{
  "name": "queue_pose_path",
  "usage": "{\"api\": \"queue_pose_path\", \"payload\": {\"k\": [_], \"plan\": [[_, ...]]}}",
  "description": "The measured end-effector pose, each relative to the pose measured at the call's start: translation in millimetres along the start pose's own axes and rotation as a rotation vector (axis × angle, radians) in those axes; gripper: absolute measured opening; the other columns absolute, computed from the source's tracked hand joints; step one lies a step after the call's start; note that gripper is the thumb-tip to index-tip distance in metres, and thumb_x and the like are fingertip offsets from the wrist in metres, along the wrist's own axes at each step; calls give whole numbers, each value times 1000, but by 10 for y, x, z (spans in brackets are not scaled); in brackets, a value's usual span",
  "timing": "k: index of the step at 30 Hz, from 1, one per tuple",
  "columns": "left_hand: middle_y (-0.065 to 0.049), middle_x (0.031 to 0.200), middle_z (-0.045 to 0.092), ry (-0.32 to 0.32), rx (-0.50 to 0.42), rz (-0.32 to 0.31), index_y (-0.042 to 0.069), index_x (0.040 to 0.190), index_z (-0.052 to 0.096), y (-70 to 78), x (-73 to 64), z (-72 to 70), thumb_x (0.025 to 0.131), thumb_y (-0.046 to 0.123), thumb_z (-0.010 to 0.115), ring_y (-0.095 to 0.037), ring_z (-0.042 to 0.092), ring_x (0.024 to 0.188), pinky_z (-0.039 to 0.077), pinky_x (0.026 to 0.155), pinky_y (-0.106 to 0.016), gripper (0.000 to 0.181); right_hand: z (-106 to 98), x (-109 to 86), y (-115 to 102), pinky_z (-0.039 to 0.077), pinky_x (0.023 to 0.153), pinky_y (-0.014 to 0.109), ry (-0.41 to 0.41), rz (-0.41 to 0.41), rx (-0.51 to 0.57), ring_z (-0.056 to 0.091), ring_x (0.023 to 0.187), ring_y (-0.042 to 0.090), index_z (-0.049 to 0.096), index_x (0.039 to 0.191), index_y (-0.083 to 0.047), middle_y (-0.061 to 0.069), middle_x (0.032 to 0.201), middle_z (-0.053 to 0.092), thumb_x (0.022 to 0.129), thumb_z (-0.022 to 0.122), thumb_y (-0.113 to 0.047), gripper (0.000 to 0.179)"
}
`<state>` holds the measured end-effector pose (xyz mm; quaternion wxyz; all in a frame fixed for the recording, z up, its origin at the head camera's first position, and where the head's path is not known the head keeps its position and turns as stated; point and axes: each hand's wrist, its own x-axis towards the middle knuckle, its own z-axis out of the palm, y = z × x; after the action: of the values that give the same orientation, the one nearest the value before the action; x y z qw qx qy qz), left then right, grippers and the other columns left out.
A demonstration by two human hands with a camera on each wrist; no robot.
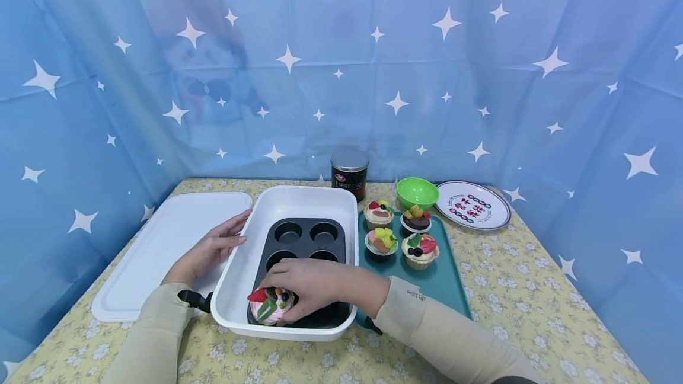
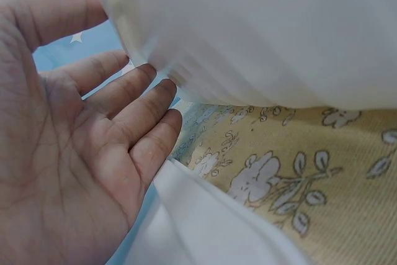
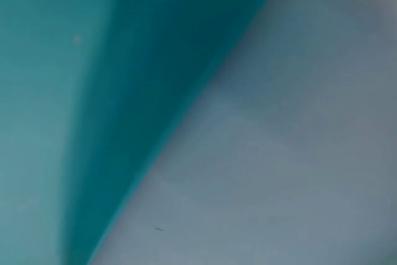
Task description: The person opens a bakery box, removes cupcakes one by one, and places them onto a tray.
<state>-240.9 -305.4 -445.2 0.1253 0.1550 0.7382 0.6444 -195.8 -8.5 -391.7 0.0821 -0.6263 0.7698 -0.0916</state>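
Note:
In the head view my right hand (image 1: 311, 289) grips a cupcake (image 1: 271, 306) with pink cream, a strawberry and green leaf pieces on top. It is at the near-left cup of a dark muffin tin (image 1: 305, 227), and its lower part is hidden. The tin lies inside a deep white plastic bin (image 1: 284, 201). Against the bin's left wall my left hand (image 1: 216, 245) rests with fingers extended; the left wrist view shows this hand (image 2: 93, 128) palm up to the camera, fingertips at the bin's outer side (image 2: 267, 35). Only tray and bin surfaces fill the right wrist view.
Right of the bin, a teal tray (image 1: 445, 280) bears several cupcakes (image 1: 420, 251). Behind it are a green bowl (image 1: 417, 192) and a white plate (image 1: 473, 205) with red print. An espresso tin (image 1: 349, 175) stands behind the bin. At left lies a white lid (image 1: 171, 242).

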Motion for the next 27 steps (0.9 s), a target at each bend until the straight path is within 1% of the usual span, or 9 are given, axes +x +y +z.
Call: {"api": "queue_pose_path", "payload": {"k": [4,7,10,14,18,21,27], "plan": [[-12,167,19,-15,-21,6,20,163,18,4,1,-5,101,17,57,-8,47,135,50,99,-26,73,0,-7,-7,39,100,12,2,-8,-35,47,118,2,53,144,-18,-6,137,54,92,69,-48,61],[-12,167,17,-31,-46,10,19,163,15,6,2,-12,102,16,56,-4,50,131,50,99,-27,74,1,-12,-17,38,100,11,11,-16,-69,47,120,3,54,144,-19,-7,138,53,93,68,-49,61],[-12,167,16,-39,-55,11,19,163,15,4,3,-19,102,16,56,-3,50,131,51,99,-28,75,-9,-18,-39,37,103,12,31,-42,-108,46,124,4,53,144,-18,-5,140,52,92,68,-49,62],[-12,167,17,-36,-44,9,20,163,15,-3,3,-16,102,16,56,-6,47,134,50,99,-27,74,-26,-30,-73,35,106,13,53,-74,-146,45,128,6,52,145,-18,-3,142,50,92,69,-48,63],[-12,167,17,-34,-40,5,19,163,15,-9,-3,-15,102,15,55,-8,45,136,49,100,-26,74,-26,-38,-81,36,106,13,51,-65,-127,46,126,5,53,145,-18,-3,141,52,92,69,-47,63],[-13,167,16,-38,-40,5,18,163,14,-5,-9,-12,102,15,55,-7,47,135,50,99,-26,74,-21,-49,-78,37,103,12,51,-46,-102,48,123,4,54,144,-18,-3,139,54,92,70,-47,62],[-13,167,16,-42,-48,13,18,163,14,15,0,-9,102,15,56,-5,48,133,50,99,-26,75,-37,-72,-58,38,103,12,67,-27,-116,49,122,4,53,146,-18,-4,140,55,92,68,-50,64]]}}
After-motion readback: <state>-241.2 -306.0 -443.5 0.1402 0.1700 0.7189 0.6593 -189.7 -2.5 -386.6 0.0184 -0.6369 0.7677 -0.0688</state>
